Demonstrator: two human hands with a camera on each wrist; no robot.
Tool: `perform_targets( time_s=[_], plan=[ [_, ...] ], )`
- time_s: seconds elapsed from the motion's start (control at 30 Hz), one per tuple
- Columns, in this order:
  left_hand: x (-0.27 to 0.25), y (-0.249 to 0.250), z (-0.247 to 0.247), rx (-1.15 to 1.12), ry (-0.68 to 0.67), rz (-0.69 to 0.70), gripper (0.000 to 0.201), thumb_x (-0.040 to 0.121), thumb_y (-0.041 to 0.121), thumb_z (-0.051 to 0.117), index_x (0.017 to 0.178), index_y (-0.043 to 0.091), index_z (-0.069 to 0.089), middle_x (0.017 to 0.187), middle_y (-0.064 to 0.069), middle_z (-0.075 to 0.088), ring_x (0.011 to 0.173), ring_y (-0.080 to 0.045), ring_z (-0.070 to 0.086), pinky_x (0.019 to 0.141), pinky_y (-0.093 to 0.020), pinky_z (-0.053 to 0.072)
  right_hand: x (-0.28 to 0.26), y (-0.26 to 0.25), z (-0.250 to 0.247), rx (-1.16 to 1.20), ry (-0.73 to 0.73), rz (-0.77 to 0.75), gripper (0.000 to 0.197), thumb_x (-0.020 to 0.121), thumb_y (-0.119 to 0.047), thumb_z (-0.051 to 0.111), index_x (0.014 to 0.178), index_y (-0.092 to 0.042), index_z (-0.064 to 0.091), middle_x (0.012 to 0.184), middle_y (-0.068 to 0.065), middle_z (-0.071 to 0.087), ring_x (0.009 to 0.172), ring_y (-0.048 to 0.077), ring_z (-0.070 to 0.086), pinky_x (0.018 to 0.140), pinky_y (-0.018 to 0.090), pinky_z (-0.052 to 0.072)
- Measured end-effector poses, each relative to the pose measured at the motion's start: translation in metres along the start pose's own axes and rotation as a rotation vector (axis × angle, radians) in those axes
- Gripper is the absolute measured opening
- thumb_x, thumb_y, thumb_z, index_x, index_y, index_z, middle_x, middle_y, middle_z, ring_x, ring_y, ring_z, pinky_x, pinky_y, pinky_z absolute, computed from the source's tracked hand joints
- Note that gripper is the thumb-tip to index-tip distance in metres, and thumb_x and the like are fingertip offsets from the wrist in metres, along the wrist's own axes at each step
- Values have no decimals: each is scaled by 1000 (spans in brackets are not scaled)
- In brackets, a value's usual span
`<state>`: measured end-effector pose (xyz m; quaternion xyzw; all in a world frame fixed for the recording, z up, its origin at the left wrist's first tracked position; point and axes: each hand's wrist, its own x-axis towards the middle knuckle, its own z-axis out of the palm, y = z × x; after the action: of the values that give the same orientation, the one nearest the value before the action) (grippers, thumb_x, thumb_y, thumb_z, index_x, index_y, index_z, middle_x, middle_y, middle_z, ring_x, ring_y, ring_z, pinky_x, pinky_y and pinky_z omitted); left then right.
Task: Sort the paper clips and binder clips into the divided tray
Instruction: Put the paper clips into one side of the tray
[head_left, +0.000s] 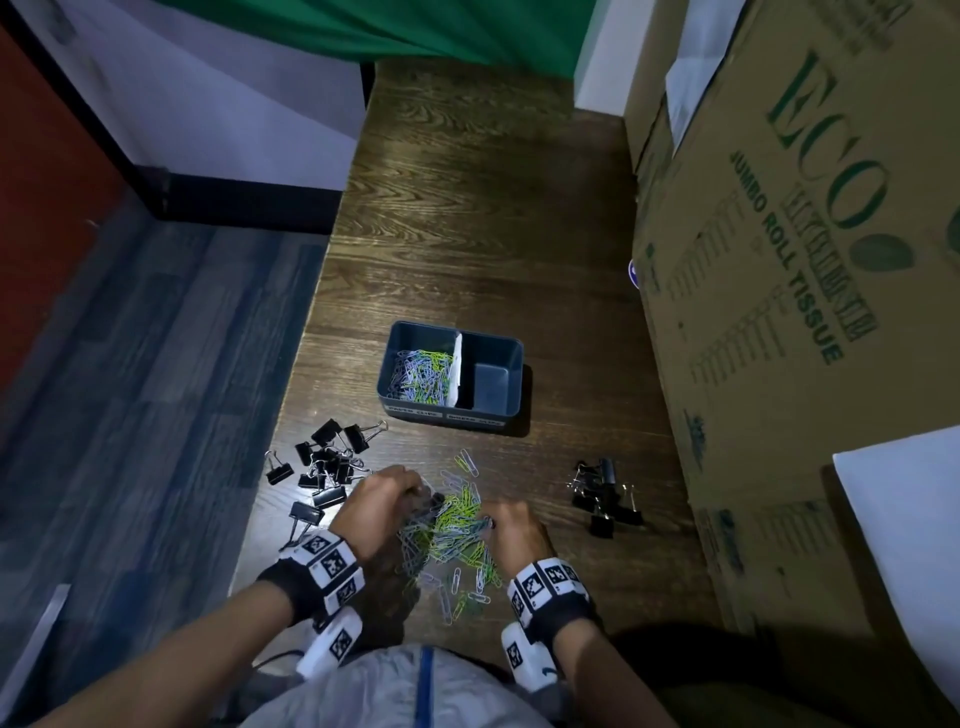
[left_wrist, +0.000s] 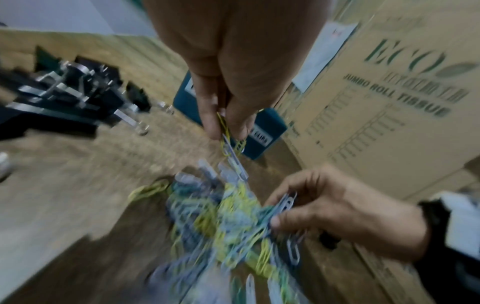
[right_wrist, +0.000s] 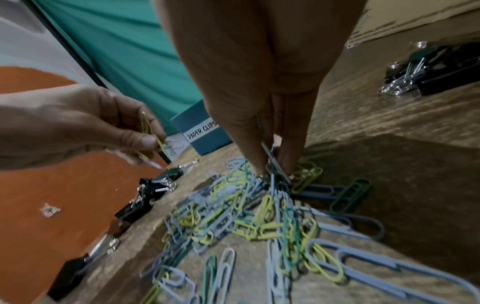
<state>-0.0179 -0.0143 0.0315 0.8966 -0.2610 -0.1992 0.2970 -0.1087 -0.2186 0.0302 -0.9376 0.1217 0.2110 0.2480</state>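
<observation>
A heap of blue, green and yellow paper clips (head_left: 457, 525) lies on the wooden table in front of me. My left hand (head_left: 382, 499) pinches a few paper clips (left_wrist: 230, 135) at the heap's left edge. My right hand (head_left: 511, 525) pinches paper clips (right_wrist: 272, 160) at the heap's right edge. The dark blue divided tray (head_left: 496, 413) stands just beyond the heap. Its left compartment holds paper clips (head_left: 421, 376); its right compartment shows only bare floor. Black binder clips lie in a left group (head_left: 324, 470) and a smaller right group (head_left: 602, 496).
A large cardboard box (head_left: 789, 270) stands along the table's right side, close to the right binder clips. The table's left edge (head_left: 291, 405) runs just past the left binder clips, with floor below. A white sheet (head_left: 904, 530) lies at the right.
</observation>
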Motion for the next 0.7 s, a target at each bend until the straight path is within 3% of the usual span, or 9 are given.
perform_targets(
  time_s=[0.1, 0.2, 0.27, 0.3, 0.37, 0.47, 0.6, 0.63, 0.7],
  plan=[
    [16, 19, -35, -67, 110, 80, 10, 87, 0, 65, 84, 9, 69, 77, 11, 58, 71, 8, 62, 61, -5, 46, 2, 0, -4, 31, -13, 55, 20, 91, -9, 68, 100, -25, 75, 100, -1, 72, 81, 11, 66, 77, 28, 58],
    [45, 29, -71, -52, 259, 86, 11, 87, 1, 65, 87, 11, 70, 84, 5, 65, 68, 3, 61, 64, -5, 46, 3, -6, -12, 40, -67, 99, 21, 90, -6, 69, 103, -22, 75, 112, 1, 72, 91, 15, 68, 81, 27, 57],
    [68, 32, -88, -39, 326, 74, 10, 86, 3, 66, 90, 12, 70, 87, 3, 67, 73, -5, 63, 67, -12, 51, 4, -7, -17, 40, -52, 82, 17, 90, -8, 71, 102, -19, 76, 115, 1, 71, 95, 15, 67, 83, 26, 56],
    [79, 33, -94, -55, 343, 57, 8, 86, 6, 67, 91, 11, 70, 88, 0, 69, 75, -10, 65, 70, -21, 55, 5, -9, -20, 37, -36, 61, 15, 89, -11, 72, 101, -18, 75, 116, 2, 71, 97, 15, 67, 85, 27, 56],
    [95, 32, -99, -104, 353, -10, 12, 85, 11, 71, 97, 12, 71, 91, -5, 71, 79, -15, 67, 75, -32, 58, 5, -16, -32, 63, -11, 18, 13, 89, -12, 72, 101, -16, 75, 115, 3, 71, 99, 15, 67, 87, 26, 54],
    [99, 21, -88, -119, 336, -81, 27, 83, 14, 73, 110, 15, 68, 101, -6, 70, 85, -15, 67, 80, -33, 57, 12, -34, -58, 120, 33, -56, 14, 88, -6, 71, 99, -11, 78, 106, 4, 74, 89, 12, 67, 85, 23, 54],
    [66, 8, -54, 28, 328, -53, 25, 82, 1, 69, 100, 19, 70, 93, 4, 62, 71, -8, 55, 64, -9, 38, 37, -68, -95, 168, 176, -147, 15, 85, -1, 71, 92, -12, 79, 92, 6, 75, 79, 17, 68, 75, 23, 53],
    [55, 4, -44, 38, 292, -61, 25, 81, -1, 68, 97, 18, 70, 91, 4, 62, 70, -9, 55, 61, -11, 38, 48, -77, -102, 168, 220, -163, 15, 85, -1, 71, 89, -14, 79, 90, 6, 75, 81, 18, 68, 74, 24, 53],
    [34, -4, -25, 60, 202, -111, 26, 78, -1, 68, 94, 20, 68, 90, 3, 65, 74, -15, 59, 63, -25, 49, 71, -95, -113, 194, 270, -170, 17, 84, -3, 70, 86, -17, 80, 86, 8, 75, 82, 22, 70, 73, 29, 56]
  ],
)
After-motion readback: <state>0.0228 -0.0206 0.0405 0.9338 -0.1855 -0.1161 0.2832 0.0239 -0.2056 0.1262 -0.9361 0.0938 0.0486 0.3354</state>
